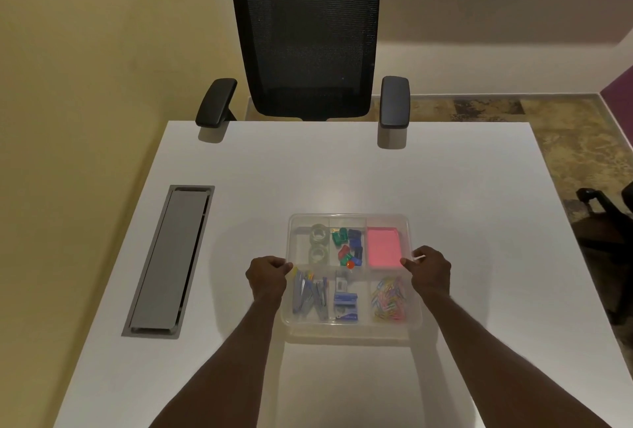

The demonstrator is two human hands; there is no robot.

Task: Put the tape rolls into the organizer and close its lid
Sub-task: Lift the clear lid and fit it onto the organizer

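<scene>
A clear plastic organizer (351, 326) with several compartments sits on the white table. Two clear tape rolls (318, 235) lie one behind the other in its far left compartment. A transparent lid (349, 218) lies over the organizer. My left hand (269, 275) pinches the lid's left edge. On the other side, my right hand (430, 270) pinches the right edge. Through the lid I see coloured clips, a pink note pad, staples boxes and paper clips.
The white table (342, 170) carries a grey cable hatch (169, 261) at the left. A black mesh office chair (305, 33) stands at the far edge, its armrests over the tabletop. Another dark chair (613, 218) stands off the right edge.
</scene>
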